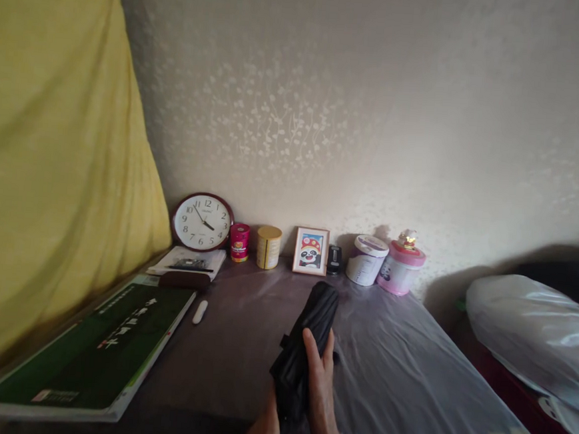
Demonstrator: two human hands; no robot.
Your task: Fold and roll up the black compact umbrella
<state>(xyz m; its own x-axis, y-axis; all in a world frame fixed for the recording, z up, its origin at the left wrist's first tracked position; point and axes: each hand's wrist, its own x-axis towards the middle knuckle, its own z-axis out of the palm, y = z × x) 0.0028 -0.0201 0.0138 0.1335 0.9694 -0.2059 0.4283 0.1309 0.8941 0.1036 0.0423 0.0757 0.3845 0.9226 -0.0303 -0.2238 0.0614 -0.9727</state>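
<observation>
A folded black umbrella (303,352) is held up over the front of the table, its top tilted away and to the right. Along its right side lies my right hand (322,383), thumb on the near face and fingers wrapped behind. My left hand (264,425) is at the lower left end of the umbrella, near the bottom edge of the picture. Most of its fingers are hidden behind the black fabric, though it appears closed around the lower end.
Against the wall stand a clock (203,221), a pink tin (240,242), a yellow-lidded can (268,249), a framed panda picture (311,251) and two tubs (367,262). A green book (103,346) and a small white object (200,312) lie left on the table (237,367).
</observation>
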